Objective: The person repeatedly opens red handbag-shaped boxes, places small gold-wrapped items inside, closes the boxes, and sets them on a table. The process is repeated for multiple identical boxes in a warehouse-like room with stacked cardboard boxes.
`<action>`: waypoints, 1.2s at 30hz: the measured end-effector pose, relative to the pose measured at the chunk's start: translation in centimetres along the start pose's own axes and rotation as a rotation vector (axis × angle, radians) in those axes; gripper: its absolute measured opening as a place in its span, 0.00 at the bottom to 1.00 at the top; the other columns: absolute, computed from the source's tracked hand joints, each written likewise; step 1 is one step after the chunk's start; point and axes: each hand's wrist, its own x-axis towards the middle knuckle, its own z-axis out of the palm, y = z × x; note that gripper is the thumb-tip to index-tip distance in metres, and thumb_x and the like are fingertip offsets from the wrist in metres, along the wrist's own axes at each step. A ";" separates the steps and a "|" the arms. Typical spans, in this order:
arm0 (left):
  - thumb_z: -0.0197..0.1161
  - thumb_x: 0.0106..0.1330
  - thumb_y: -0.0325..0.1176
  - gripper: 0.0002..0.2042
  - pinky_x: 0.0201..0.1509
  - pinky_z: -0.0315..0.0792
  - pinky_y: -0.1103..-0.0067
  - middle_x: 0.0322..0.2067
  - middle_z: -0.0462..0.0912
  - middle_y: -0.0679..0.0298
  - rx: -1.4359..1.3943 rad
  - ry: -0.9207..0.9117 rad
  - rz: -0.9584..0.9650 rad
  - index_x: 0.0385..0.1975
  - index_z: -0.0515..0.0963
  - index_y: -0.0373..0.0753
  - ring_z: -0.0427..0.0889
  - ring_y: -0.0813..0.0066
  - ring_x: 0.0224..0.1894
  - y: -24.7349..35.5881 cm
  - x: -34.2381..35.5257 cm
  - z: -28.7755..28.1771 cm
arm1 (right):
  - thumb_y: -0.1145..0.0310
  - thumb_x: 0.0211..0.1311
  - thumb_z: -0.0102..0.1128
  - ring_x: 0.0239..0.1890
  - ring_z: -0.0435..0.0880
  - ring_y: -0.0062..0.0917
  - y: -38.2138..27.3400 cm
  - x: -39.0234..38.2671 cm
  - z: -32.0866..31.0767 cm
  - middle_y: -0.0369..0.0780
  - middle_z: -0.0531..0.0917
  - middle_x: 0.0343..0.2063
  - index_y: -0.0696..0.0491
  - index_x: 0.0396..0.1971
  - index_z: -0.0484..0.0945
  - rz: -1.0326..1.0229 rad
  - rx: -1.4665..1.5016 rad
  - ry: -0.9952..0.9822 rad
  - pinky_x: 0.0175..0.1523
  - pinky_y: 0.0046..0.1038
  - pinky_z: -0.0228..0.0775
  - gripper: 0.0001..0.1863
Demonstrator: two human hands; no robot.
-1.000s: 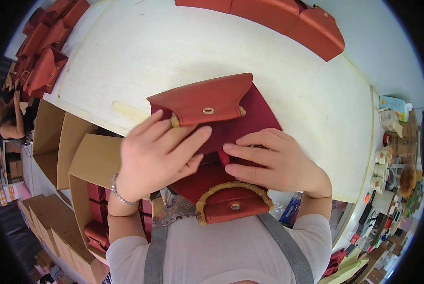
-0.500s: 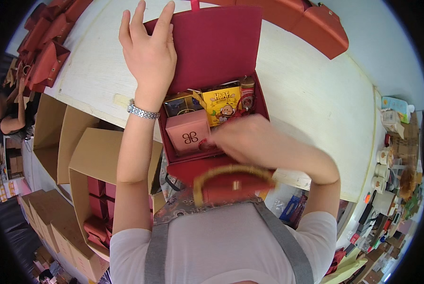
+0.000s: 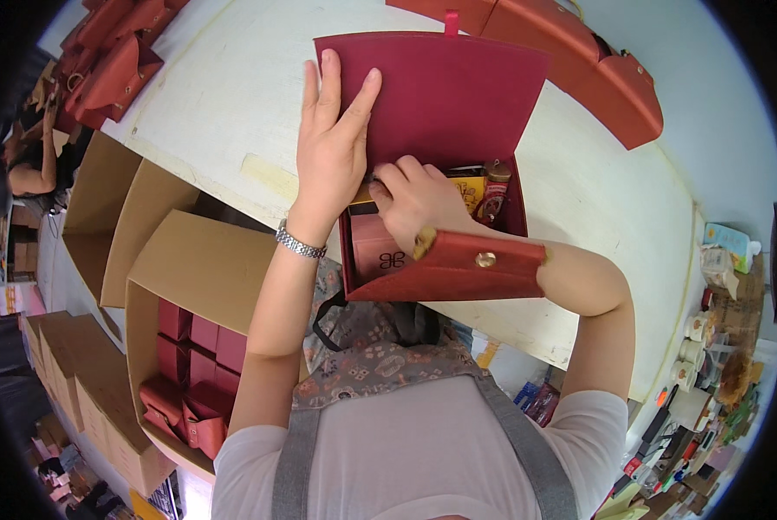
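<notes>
A red gift box [image 3: 520, 204] stands at the table's near edge, its dark red lid [image 3: 458, 95] raised. My left hand [image 3: 332, 143] has its fingers spread against the left part of the lid. Over the box's far left part, my right hand [image 3: 419, 199] has curled fingers; what they hold, if anything, is hidden. Beneath it sits a pink box [image 3: 371, 236], partly covered. A yellow package [image 3: 471, 187] and a small red jar with a brownish lid [image 3: 495, 186] show on the right inside. The red front flap [image 3: 492, 260], with a round metal stud, leans up against my right forearm.
Left of me, an open carton [image 3: 146, 347] holds several dark red boxes. More red boxes stand at the table's far left [image 3: 115, 82] and far right [image 3: 570, 52]. Jars and tools crowd a side surface at right [image 3: 687, 364]. Another person's arm [image 3: 42, 169] shows at far left.
My right hand has moved from the front of the pink box to the far left inside. The front flap has swung up from hanging toward me. The box appears further right in view.
</notes>
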 end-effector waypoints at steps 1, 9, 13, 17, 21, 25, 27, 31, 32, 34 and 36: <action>0.55 0.63 0.20 0.24 0.65 0.62 0.67 0.68 0.55 0.49 -0.039 0.024 -0.015 0.58 0.74 0.51 0.57 0.46 0.68 -0.1 0.0 0.3 | 0.69 0.50 0.56 0.45 0.75 0.32 0.1 -0.2 -0.2 0.41 0.80 0.40 0.56 0.36 0.82 -0.019 -0.006 0.053 0.45 0.26 0.70 0.13; 0.54 0.60 0.18 0.25 0.53 0.74 0.73 0.67 0.59 0.52 -0.138 0.053 -0.065 0.56 0.76 0.52 0.74 0.57 0.56 0.1 0.3 0.2 | 0.57 0.58 0.52 0.45 0.76 0.36 1.7 -0.4 -0.3 0.42 0.78 0.42 0.45 0.47 0.76 0.145 0.228 -0.214 0.50 0.39 0.64 0.18; 0.51 0.65 0.20 0.22 0.60 0.66 0.74 0.69 0.54 0.52 -0.269 -0.020 -0.118 0.58 0.74 0.48 0.65 0.60 0.63 -0.2 0.1 -0.2 | 0.67 0.52 0.63 0.43 0.78 0.35 1.9 0.1 -1.3 0.41 0.75 0.44 0.45 0.47 0.76 0.155 0.357 -0.168 0.50 0.38 0.65 0.19; 0.46 0.71 0.32 0.19 0.71 0.49 0.71 0.71 0.48 0.52 -0.585 -0.085 -0.164 0.61 0.70 0.40 0.48 0.61 0.73 -0.5 0.2 -1.2 | 0.71 0.51 0.65 0.46 0.79 0.30 3.4 0.2 -3.6 0.41 0.72 0.51 0.42 0.50 0.76 0.127 0.449 -0.066 0.51 0.36 0.66 0.23; 0.43 0.72 0.48 0.25 0.71 0.47 0.68 0.70 0.51 0.52 -0.638 -0.069 -0.210 0.60 0.71 0.36 0.53 0.56 0.70 0.9 0.4 -3.0 | 0.76 0.59 0.60 0.56 0.75 0.28 5.2 0.4 -7.0 0.41 0.71 0.59 0.48 0.56 0.74 0.357 0.932 0.277 0.57 0.29 0.69 0.23; 0.48 0.68 0.55 0.30 0.69 0.49 0.67 0.64 0.63 0.51 -0.467 -0.018 -0.097 0.59 0.70 0.35 0.58 0.55 0.66 3.9 0.4 -5.8 | 0.77 0.57 0.62 0.55 0.77 0.27 5.5 1.3 -11.1 0.39 0.77 0.53 0.51 0.52 0.77 0.183 0.886 0.341 0.58 0.25 0.70 0.21; 0.56 0.65 0.49 0.26 0.66 0.55 0.69 0.57 0.69 0.52 -0.408 -0.021 -0.273 0.54 0.72 0.34 0.63 0.57 0.61 5.8 0.1 -7.2 | 0.80 0.50 0.66 0.52 0.79 0.29 5.3 2.0 -13.2 0.41 0.79 0.51 0.56 0.46 0.79 0.094 0.847 0.276 0.57 0.27 0.71 0.20; 0.64 0.63 0.38 0.20 0.52 0.67 0.79 0.42 0.75 0.64 -0.794 0.159 -0.533 0.47 0.70 0.33 0.72 0.77 0.44 8.7 -0.4 -9.5 | 0.77 0.46 0.71 0.47 0.81 0.28 3.1 2.8 -15.1 0.40 0.82 0.46 0.56 0.40 0.80 0.099 0.639 0.458 0.49 0.26 0.75 0.18; 0.64 0.63 0.38 0.20 0.50 0.67 0.82 0.40 0.75 0.67 -0.789 0.211 -0.489 0.48 0.69 0.32 0.71 0.82 0.41 9.1 -0.5 -9.9 | 0.76 0.45 0.72 0.46 0.81 0.27 2.4 2.7 -15.3 0.40 0.82 0.45 0.56 0.39 0.80 0.108 0.596 0.495 0.48 0.25 0.75 0.17; 0.66 0.61 0.38 0.26 0.53 0.68 0.80 0.44 0.74 0.63 -0.889 0.217 -0.512 0.53 0.65 0.32 0.72 0.78 0.46 9.9 -1.0 -10.8 | 0.78 0.46 0.71 0.43 0.83 0.28 1.1 2.3 -15.3 0.41 0.83 0.42 0.58 0.36 0.81 0.116 0.674 0.483 0.45 0.24 0.78 0.14; 0.68 0.59 0.35 0.30 0.55 0.68 0.78 0.48 0.73 0.61 -0.866 0.183 -0.508 0.57 0.61 0.32 0.73 0.75 0.50 10.5 -1.6 -11.4 | 0.81 0.48 0.69 0.41 0.83 0.27 0.2 2.0 -14.9 0.43 0.83 0.42 0.60 0.35 0.81 0.151 0.790 0.491 0.46 0.24 0.79 0.12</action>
